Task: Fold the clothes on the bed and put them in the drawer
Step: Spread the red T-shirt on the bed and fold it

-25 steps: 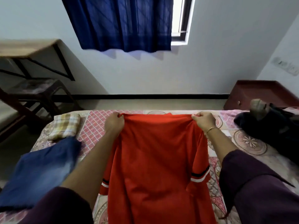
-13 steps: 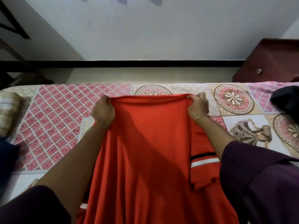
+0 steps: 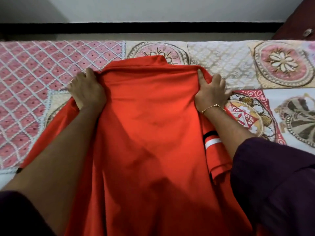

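Note:
A red shirt with black and white sleeve bands lies lengthwise on the patterned bed cover, collar toward the far edge. My left hand grips the left shoulder of the shirt with curled fingers. At the right shoulder, my right hand pinches the cloth under the thumb, its other fingers spread on the bed cover. A dark red drawer unit with a round knob shows at the top right corner.
The far edge of the bed runs across the top, with a strip of floor and a black skirting line behind it. Other clothes on the bed are out of view.
The shirt has come down from hanging in the air onto the bed cover, both hands lowering with it. The view has tilted further down, so the window and other clothes are gone.

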`<state>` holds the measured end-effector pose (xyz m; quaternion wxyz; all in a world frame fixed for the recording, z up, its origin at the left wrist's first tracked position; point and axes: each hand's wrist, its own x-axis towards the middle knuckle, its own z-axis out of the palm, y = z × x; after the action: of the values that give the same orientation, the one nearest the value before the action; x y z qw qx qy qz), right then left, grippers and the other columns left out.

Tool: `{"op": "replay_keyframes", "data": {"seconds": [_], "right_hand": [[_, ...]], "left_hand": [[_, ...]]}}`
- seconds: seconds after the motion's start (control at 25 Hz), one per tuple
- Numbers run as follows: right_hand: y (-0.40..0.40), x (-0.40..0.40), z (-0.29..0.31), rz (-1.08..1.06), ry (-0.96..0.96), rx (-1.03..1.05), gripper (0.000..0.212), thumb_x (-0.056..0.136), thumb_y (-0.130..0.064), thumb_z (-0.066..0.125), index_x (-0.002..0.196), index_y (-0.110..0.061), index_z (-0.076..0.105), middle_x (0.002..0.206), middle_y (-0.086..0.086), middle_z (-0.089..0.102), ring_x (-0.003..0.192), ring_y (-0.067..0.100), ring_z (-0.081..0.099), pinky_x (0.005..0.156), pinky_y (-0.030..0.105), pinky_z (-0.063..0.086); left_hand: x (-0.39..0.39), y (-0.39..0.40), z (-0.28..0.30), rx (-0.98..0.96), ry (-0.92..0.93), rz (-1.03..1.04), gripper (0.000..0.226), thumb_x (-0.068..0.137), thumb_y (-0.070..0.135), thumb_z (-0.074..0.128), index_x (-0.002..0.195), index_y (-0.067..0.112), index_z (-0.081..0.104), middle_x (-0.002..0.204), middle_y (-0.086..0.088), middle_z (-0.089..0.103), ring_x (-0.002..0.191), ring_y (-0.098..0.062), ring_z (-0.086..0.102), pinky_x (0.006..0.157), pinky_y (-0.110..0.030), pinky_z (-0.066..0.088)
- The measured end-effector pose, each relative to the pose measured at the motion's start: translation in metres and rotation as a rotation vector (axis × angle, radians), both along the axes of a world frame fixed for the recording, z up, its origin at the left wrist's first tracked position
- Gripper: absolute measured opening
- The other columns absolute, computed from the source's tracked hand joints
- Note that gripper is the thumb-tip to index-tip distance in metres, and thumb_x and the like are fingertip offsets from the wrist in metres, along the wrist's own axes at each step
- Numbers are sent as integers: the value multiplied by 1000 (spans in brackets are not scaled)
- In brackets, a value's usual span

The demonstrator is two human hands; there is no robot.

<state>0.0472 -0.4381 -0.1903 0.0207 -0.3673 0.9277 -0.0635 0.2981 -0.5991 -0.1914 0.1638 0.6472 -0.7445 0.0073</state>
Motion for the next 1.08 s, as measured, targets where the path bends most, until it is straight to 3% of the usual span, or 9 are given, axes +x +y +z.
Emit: {"op": "replay_keyframes", "data": {"seconds": [0.16, 0.32, 0.4, 0.52, 0.68, 0.76, 0.84, 0.92, 1.08], "right_hand": [[0, 1, 2, 15, -18, 17, 60, 94, -14, 34, 146, -40, 19, 134, 16, 31, 124, 33, 30, 101, 51, 27], [6, 4, 19, 61, -104, 110, 58, 96, -17, 34, 149, -33, 16, 142, 18, 24, 132, 34, 23, 106, 49, 25], [19, 15, 35, 59, -146, 72, 59, 95, -18, 40, 149, -25, 17, 144, 19, 22, 132, 35, 25, 107, 46, 27], [47, 40, 51, -4, -156, -38, 67, 87, -23, 55, 145, -13, 24, 140, 19, 26, 127, 37, 33, 103, 44, 34], [93, 64, 62, -104, -69, 72, 52, 85, -31, 59, 129, -8, 43, 136, 17, 32, 125, 36, 34, 99, 48, 35], [108, 68, 62, -97, -68, 110, 36, 90, -19, 51, 124, -5, 52, 132, 18, 40, 122, 37, 39, 97, 47, 38], [114, 71, 65, -92, -101, 9, 29, 93, -8, 43, 118, -1, 56, 123, 22, 50, 117, 39, 47, 92, 46, 43], [110, 73, 73, -159, -115, -177, 27, 96, -6, 39, 116, 3, 55, 120, 26, 52, 113, 41, 49, 87, 46, 44], [90, 99, 108, -150, -76, -395, 30, 99, -9, 32, 120, 3, 49, 122, 25, 51, 109, 39, 52, 73, 40, 40]], "left_hand": [[5, -3, 7, 66, 14, -62, 32, 99, 19, 33, 120, -1, 48, 123, -31, 49, 114, -47, 46, 93, -49, 33], [19, 6, 25, 239, 141, -151, 47, 96, 29, 47, 131, -1, 40, 131, -28, 47, 121, -42, 44, 100, -46, 35], [34, 23, 41, 208, 199, -112, 49, 96, 31, 48, 134, 2, 39, 131, -26, 49, 121, -41, 46, 99, -46, 36], [67, 52, 54, 135, 99, 44, 41, 97, 25, 40, 128, -2, 44, 127, -29, 48, 118, -44, 46, 97, -49, 36], [116, 91, 57, 360, 26, 282, 43, 96, 25, 42, 128, -3, 46, 132, -26, 41, 124, -43, 38, 100, -51, 34], [134, 107, 57, 458, -4, 281, 47, 95, 34, 46, 128, 1, 47, 133, -24, 41, 126, -41, 37, 100, -50, 34], [144, 115, 60, 448, 7, 226, 40, 94, 30, 48, 123, 4, 52, 128, -25, 48, 121, -42, 43, 97, -48, 38], [146, 118, 69, 369, 146, 232, 32, 96, 20, 42, 120, 0, 50, 122, -28, 52, 116, -44, 48, 93, -47, 40], [147, 126, 108, 135, 545, 476, 28, 100, 17, 32, 119, 1, 44, 117, -26, 57, 108, -41, 54, 87, -42, 40]]}}
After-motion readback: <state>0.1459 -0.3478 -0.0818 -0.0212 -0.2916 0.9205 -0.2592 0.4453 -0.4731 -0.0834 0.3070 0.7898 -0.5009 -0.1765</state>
